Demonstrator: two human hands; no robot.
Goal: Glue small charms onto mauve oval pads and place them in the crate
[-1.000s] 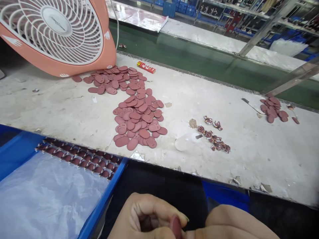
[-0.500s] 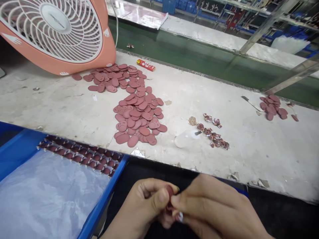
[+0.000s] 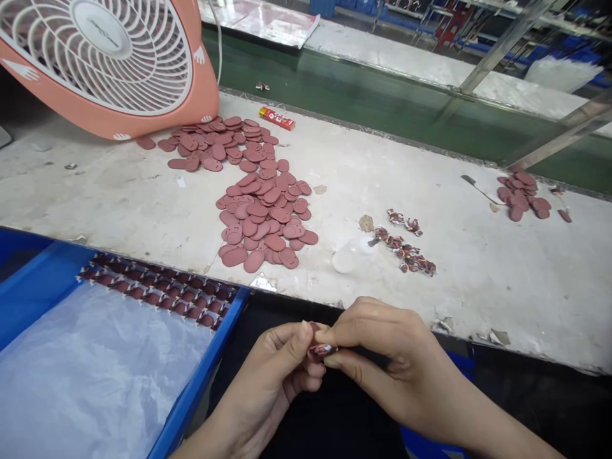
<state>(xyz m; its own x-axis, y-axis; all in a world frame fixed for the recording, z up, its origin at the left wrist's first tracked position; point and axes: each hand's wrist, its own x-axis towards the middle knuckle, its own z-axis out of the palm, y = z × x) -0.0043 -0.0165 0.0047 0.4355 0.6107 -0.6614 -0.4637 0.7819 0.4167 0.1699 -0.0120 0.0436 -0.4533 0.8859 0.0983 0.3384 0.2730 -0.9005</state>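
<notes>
The left hand (image 3: 272, 376) and right hand (image 3: 382, 357) are meeting low in the near middle of the view, just off the bench's near edge. Between them, a small maroon oval piece (image 3: 321, 350) is being held, its long axis lying roughly left to right and tilting slightly. The left thumb and fingers are pressing together on its left end, while the right thumb and forefinger are pinching it from the right. A pale printed patch is showing on it, but no writing can be read.

On the white-stained workbench (image 3: 478, 287), a heap of oval pieces (image 3: 262, 217) is spreading toward the far left, near the base of a coral-pink desk fan (image 3: 201, 95). The fan's hub is carrying small lettering, too small to read. A red-and-yellow packet (image 3: 277, 118) is lying beyond the heap, its label also unreadable. Small crumpled scraps (image 3: 404, 245) are lying right of centre, and another pile (image 3: 519, 197) is sitting far right. Rows of pieces (image 3: 157, 293) are lining a blue tray (image 3: 205, 357) at near left.
</notes>
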